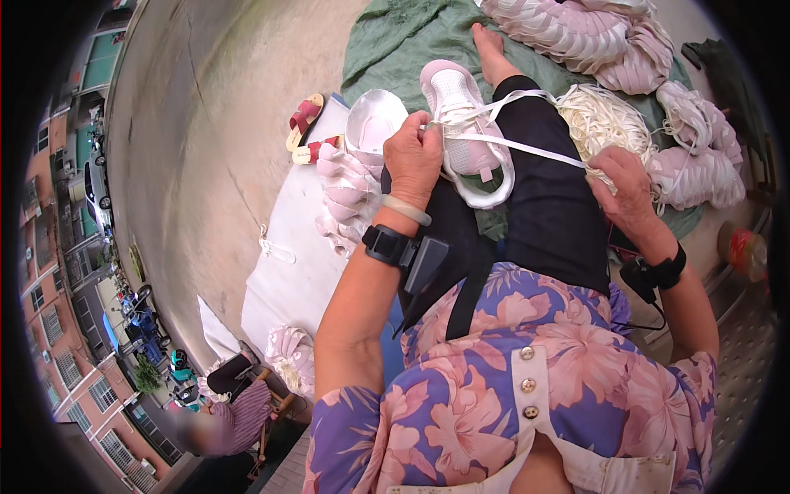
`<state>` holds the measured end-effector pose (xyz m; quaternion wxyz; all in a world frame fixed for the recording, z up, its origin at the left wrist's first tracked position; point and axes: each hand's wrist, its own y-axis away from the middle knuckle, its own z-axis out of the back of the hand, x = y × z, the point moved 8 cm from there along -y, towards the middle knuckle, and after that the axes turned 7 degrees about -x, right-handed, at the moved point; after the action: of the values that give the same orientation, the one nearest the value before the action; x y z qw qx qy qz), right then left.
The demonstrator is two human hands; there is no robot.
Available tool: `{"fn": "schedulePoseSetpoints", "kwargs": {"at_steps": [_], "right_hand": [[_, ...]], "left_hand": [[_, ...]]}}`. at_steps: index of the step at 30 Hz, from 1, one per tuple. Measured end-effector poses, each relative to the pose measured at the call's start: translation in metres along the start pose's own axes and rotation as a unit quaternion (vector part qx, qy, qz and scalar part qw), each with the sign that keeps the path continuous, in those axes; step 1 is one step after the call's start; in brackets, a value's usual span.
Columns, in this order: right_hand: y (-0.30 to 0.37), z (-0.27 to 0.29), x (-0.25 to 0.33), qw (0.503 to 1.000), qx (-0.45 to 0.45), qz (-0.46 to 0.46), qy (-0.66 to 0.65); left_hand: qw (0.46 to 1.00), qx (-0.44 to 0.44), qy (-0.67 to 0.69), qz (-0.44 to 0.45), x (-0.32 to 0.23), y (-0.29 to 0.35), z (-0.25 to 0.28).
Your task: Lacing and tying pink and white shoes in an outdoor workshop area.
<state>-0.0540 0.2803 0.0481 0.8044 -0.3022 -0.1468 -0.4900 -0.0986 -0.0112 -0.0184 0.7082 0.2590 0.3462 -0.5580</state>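
A pink and white sneaker upper (471, 156) lies across my lap, toe pointing away, its tongue and lace holes facing up. My left hand (411, 160) is closed beside its left edge, pinching a white shoelace near the lace holes. From the shoe, a flat white shoelace (535, 151) stretches right to my right hand (621, 185), whose fingers are closed round it. Another stretch of lace loops loosely over my dark trouser leg toward a heap of white laces (607, 123), just beyond my right hand.
Stacked pink and white uppers (576, 37) lie on a green cloth (395, 41), with another bundle (699, 177) at right. A white round container (374, 119), more uppers (337, 185) and red sandals (306, 119) are at left. Another person (243, 416) sits lower left.
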Motion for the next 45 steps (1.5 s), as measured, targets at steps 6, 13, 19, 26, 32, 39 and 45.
{"fn": "schedulePoseSetpoints", "kwargs": {"at_steps": [6, 13, 19, 26, 32, 39, 45], "right_hand": [[-0.042, -0.055, 0.033, 0.997, -0.019, 0.050, -0.046], [-0.051, -0.090, 0.046, 0.997, 0.017, 0.077, 0.013], [-0.051, -0.092, 0.038, 0.998, 0.002, 0.033, -0.045], [-0.040, -0.061, 0.035, 0.998, 0.029, 0.040, -0.035], [-0.017, -0.015, 0.024, 0.998, -0.044, -0.010, -0.051], [-0.039, 0.026, 0.092, 0.995, 0.040, 0.091, -0.006], [-0.034, 0.053, 0.147, 0.961, 0.004, 0.270, 0.056]], "left_hand": [[0.997, -0.059, 0.049, -0.030, -0.001, 0.003, 0.007], [0.948, 0.020, 0.279, 0.149, 0.006, 0.010, 0.000], [0.929, 0.116, 0.240, 0.257, 0.015, 0.005, -0.014], [0.956, 0.111, 0.201, 0.182, 0.023, 0.001, -0.020], [0.980, 0.103, 0.138, 0.103, 0.016, 0.000, -0.013], [0.953, 0.148, 0.178, -0.196, -0.106, 0.020, -0.003], [0.892, 0.325, 0.123, -0.291, -0.151, 0.059, -0.027]]}}
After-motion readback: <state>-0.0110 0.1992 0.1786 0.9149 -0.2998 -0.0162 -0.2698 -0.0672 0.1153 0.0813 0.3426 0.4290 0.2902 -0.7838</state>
